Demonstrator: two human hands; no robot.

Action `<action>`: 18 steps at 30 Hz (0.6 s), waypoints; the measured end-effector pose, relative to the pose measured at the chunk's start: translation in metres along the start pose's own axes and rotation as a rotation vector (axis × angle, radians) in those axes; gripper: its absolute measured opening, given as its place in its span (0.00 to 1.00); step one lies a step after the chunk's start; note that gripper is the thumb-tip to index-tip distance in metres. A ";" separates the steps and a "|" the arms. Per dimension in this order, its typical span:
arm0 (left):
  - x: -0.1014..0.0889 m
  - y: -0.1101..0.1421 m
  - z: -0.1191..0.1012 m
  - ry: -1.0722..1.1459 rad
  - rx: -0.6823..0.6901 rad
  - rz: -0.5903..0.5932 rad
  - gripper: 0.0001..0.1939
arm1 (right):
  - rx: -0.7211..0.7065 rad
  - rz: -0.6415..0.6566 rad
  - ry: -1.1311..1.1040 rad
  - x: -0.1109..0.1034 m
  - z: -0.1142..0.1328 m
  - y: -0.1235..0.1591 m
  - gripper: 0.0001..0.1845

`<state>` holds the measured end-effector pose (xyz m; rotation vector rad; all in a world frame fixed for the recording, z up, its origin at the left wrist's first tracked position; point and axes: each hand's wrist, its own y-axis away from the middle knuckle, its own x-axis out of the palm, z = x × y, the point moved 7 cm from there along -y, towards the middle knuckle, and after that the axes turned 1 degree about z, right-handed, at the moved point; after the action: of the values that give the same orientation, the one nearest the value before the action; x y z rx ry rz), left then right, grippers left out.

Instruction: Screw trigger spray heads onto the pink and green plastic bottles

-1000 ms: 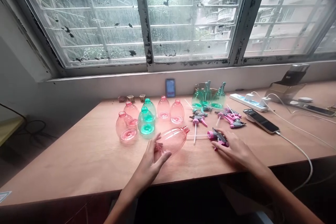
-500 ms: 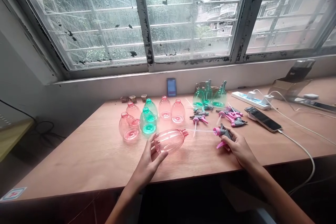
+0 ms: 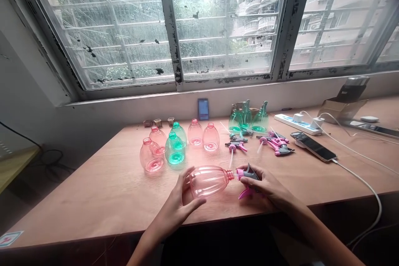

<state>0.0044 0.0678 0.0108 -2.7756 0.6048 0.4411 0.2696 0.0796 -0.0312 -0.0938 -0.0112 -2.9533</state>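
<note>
My left hand (image 3: 179,203) wraps around a clear pink plastic bottle (image 3: 208,181), which lies on its side just above the table. My right hand (image 3: 268,189) grips a pink and grey trigger sprayer head (image 3: 249,173) against the bottle's neck, and its dip tube no longer shows outside the bottle. Beyond my hands stand several empty pink bottles (image 3: 195,133) and several empty green bottles (image 3: 175,151). Further right are green bottles with sprayer heads fitted (image 3: 260,119) and several loose pink and grey sprayer heads (image 3: 276,145).
Everything stands on a long plywood table (image 3: 93,199) beneath a barred window (image 3: 224,25). Small brown cups (image 3: 157,122) line the back. To the right lie a smartphone (image 3: 313,146), a white power strip (image 3: 297,124) and white cables (image 3: 358,178).
The sprayer head and bottle have come together, with the dip tube passing into the bottle. Both hands have moved nearer each other and toward the table's front edge.
</note>
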 end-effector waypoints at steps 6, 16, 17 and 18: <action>0.004 0.000 0.004 -0.041 0.035 0.063 0.43 | 0.015 0.045 -0.008 0.015 -0.008 0.001 0.25; 0.007 0.004 0.004 -0.117 -0.062 0.159 0.49 | -0.038 0.069 0.133 0.016 0.019 0.011 0.24; 0.007 0.004 0.004 -0.108 -0.075 0.160 0.44 | -0.035 0.073 0.143 0.016 0.018 0.011 0.23; 0.006 0.004 0.003 -0.095 -0.086 0.158 0.40 | -0.034 0.075 0.151 0.015 0.017 0.011 0.22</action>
<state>0.0071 0.0626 0.0051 -2.7785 0.8034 0.6436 0.2575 0.0659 -0.0133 0.1217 0.0621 -2.8775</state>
